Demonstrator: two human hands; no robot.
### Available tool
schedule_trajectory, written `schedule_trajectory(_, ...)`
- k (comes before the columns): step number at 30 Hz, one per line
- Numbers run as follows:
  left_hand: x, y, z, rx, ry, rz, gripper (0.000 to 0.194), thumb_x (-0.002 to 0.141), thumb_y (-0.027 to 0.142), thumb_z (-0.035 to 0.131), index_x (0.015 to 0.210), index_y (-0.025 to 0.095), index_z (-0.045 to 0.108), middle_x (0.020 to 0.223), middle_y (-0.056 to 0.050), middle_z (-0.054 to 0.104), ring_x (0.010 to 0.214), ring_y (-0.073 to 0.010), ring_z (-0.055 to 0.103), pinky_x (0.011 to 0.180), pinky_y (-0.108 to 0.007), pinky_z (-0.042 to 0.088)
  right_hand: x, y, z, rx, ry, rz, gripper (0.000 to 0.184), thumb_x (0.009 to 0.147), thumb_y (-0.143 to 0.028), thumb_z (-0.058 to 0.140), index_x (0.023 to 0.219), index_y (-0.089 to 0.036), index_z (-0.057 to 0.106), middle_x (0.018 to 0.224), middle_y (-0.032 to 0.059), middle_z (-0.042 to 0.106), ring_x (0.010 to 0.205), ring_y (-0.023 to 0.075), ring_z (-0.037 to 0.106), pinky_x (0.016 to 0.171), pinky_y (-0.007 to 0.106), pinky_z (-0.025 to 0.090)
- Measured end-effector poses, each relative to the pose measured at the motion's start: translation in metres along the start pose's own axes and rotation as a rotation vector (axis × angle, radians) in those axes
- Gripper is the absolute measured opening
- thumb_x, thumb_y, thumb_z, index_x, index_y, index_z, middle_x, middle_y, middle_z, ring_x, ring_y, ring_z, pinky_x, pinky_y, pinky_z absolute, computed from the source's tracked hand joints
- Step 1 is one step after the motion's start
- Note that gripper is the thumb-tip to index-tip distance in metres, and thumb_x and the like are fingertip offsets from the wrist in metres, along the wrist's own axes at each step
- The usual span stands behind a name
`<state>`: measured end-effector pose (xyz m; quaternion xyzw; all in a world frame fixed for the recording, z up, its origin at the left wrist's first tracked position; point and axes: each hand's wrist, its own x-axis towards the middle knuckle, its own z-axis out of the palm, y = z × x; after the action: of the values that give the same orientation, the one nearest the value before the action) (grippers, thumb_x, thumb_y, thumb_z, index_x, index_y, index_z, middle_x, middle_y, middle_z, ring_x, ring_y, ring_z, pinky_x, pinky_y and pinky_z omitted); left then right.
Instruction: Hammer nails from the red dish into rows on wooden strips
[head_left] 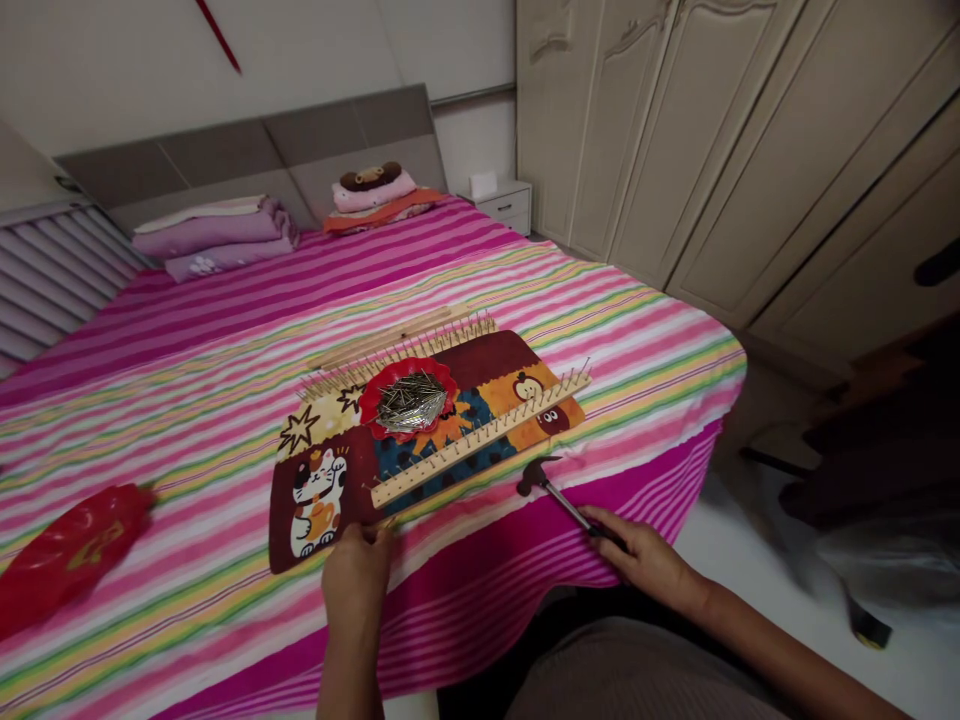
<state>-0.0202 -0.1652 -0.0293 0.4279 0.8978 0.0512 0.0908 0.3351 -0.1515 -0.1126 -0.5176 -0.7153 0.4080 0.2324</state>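
Observation:
My right hand [646,560] is wrapped round the dark grip of a claw hammer [561,498], its head pointing away over the bed's near side. My left hand [358,565] is closed in a pinch just below the near end of a wooden strip [480,438]; what its fingers hold, if anything, I cannot make out. Nails stand in a row along that strip, which lies on a patterned mat [281,520] with a cartoon cat. Behind the strip, a red scalloped dish [367,400] holds a heap of loose nails [411,402].
Another nail-studded strip [405,352] lies at the mat's far edge, with plain wooden strips [397,335] behind it. A red tray [71,555] sits at the left on the striped bedspread [202,560]. Folded bedding [217,240] is near the headboard; wardrobes [660,130] stand right.

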Motion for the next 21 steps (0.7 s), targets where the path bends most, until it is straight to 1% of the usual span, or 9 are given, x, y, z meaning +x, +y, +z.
schedule_trajectory(4,-0.008,0.005,0.003,-0.116,0.052,-0.07,0.017,0.075,0.036,0.045,0.068,0.022,0.051,0.066,-0.008,0.065,0.068,-0.025,0.061,0.06,-0.031,0.041,0.0,-0.001,0.0,0.011,0.009,0.0,0.043,0.082,-0.033,0.048,0.122,-0.023,0.058,0.111,0.0039,0.07,0.099,0.0211,0.066,0.09,0.034,0.051)
schedule_trajectory(9,-0.015,0.012,-0.003,-0.318,0.209,-0.093,0.013,0.074,0.034,0.048,0.074,0.022,0.053,0.073,-0.004,0.064,0.071,-0.0208,0.06,0.068,-0.03,0.042,0.0,-0.002,-0.001,0.003,0.008,0.003,0.043,0.081,-0.032,0.048,0.122,-0.022,0.058,0.111,0.005,0.07,0.099,0.0213,0.066,0.089,0.033,0.051)
schedule_trajectory(12,-0.016,0.017,-0.005,-0.517,0.221,-0.112,0.016,0.071,0.035,0.052,0.08,0.022,0.057,0.073,-0.001,0.064,0.07,-0.0175,0.059,0.071,-0.029,0.043,0.0,-0.003,-0.001,-0.003,0.002,-0.001,0.044,0.081,-0.032,0.047,0.122,-0.02,0.058,0.111,0.0062,0.07,0.099,0.0214,0.066,0.088,0.033,0.051)
schedule_trajectory(14,-0.015,0.022,-0.005,-0.614,0.226,-0.11,0.018,0.07,0.036,0.053,0.08,0.022,0.058,0.072,0.0,0.064,0.07,-0.0161,0.059,0.071,-0.028,0.043,0.0,-0.003,-0.001,0.0,0.009,-0.001,0.043,0.081,-0.032,0.047,0.121,-0.02,0.058,0.11,0.0061,0.07,0.099,0.0216,0.066,0.089,0.034,0.051)
schedule_trajectory(17,-0.014,0.032,-0.004,-0.672,0.28,-0.082,0.019,0.07,0.036,0.052,0.08,0.021,0.058,0.073,0.001,0.064,0.071,-0.0154,0.059,0.073,-0.027,0.044,0.0,-0.003,-0.001,0.006,0.018,-0.003,0.043,0.08,-0.031,0.048,0.121,-0.021,0.058,0.11,0.0053,0.07,0.098,0.0216,0.066,0.089,0.034,0.051)
schedule_trajectory(21,-0.01,0.045,-0.004,-0.63,0.295,-0.038,0.018,0.071,0.035,0.051,0.079,0.021,0.058,0.071,0.0,0.064,0.071,-0.0152,0.059,0.073,-0.026,0.044,0.001,-0.003,-0.001,-0.008,0.02,-0.006,0.043,0.081,-0.032,0.048,0.121,-0.022,0.059,0.111,0.004,0.07,0.099,0.021,0.066,0.09,0.033,0.051)
